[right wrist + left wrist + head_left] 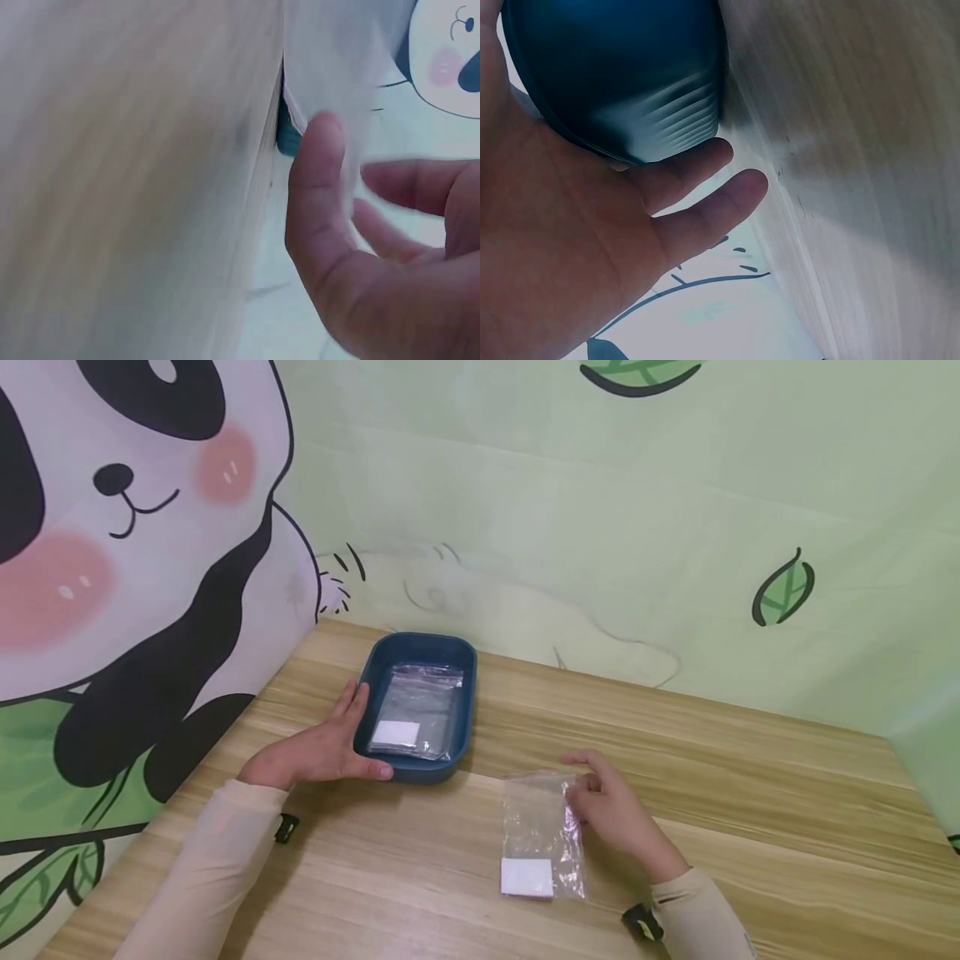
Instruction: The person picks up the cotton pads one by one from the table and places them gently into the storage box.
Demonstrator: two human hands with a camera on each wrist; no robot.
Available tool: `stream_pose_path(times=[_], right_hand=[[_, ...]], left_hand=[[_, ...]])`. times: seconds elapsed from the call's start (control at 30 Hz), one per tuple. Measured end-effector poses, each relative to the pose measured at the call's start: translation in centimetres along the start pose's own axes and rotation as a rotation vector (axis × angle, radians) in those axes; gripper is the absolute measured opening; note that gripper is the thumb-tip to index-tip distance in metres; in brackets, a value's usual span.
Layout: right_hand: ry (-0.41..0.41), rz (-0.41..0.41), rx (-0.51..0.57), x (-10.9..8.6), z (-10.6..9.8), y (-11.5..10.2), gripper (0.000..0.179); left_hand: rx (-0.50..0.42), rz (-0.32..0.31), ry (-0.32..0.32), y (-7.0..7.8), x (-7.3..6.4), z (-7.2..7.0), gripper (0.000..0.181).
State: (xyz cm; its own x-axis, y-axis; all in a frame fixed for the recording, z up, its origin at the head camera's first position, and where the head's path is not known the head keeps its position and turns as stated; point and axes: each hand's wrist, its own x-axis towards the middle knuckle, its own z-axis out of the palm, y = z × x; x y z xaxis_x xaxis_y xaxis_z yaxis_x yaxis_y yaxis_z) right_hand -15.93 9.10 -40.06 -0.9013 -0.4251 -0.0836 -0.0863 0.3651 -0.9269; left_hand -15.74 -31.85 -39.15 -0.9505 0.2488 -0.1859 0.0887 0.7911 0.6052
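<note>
A dark blue tray (420,772) with rounded corners stands on the table, several clear plastic bags (420,702) with a white label lying inside. My left hand (322,747) rests against its near left corner, thumb along the front and fingers straight along the left side. In the left wrist view, two extended fingers (697,202) touch or lie close beside the tray's ribbed outer wall (667,120). To the right of the tray, my right hand (611,806) pinches the right edge of another clear plastic bag (536,818) with a white label. Its sheet passes between thumb and fingers in the right wrist view.
The wood-grain table (712,777) reaches back to a green wall covering (600,527) printed with leaves and a large panda (150,527). Black wrist straps (643,922) show beneath the light sleeves (697,914).
</note>
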Motion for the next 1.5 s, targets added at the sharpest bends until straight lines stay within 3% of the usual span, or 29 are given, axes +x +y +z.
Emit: stream_pose_path(times=[0.17,0.3,0.43,0.53,0.67,0.8,1.1,1.3,1.5], right_hand=[[-0.123,-0.012,-0.031,-0.2,0.3,0.0,0.055],[-0.181,-0.111,-0.138,-0.6,1.0,-0.1,0.046],[-0.125,-0.162,-0.244,-0.8,1.6,-0.5,0.034],[-0.048,-0.117,-0.280,-0.8,1.9,-0.7,0.032],[0.014,-0.064,-0.263,-0.7,2.0,-0.8,0.030],[0.016,-0.088,-0.229,-0.6,1.8,-0.6,0.030],[0.048,-0.030,-0.054,-0.4,1.5,-0.3,0.051],[0.061,-0.062,-0.043,-0.1,1.0,-0.6,0.058],[0.036,-0.115,0.005,0.1,0.2,-1.2,0.064]], left_hand=[[0.003,-0.001,0.000,0.0,0.0,0.0,0.141],[0.007,-0.002,-0.004,0.1,0.0,0.0,0.141],[0.010,-0.001,-0.005,0.2,0.0,0.0,0.141],[0.008,-0.007,-0.003,0.2,-0.1,0.0,0.141],[0.008,-0.020,-0.001,0.2,-0.1,0.0,0.141],[0.008,-0.021,0.000,0.2,0.0,0.0,0.141],[-0.018,0.007,0.013,0.1,0.0,0.1,0.142],[-0.027,0.059,0.034,0.1,0.0,0.2,0.133],[-0.024,0.056,0.042,0.3,0.1,0.2,0.134]])
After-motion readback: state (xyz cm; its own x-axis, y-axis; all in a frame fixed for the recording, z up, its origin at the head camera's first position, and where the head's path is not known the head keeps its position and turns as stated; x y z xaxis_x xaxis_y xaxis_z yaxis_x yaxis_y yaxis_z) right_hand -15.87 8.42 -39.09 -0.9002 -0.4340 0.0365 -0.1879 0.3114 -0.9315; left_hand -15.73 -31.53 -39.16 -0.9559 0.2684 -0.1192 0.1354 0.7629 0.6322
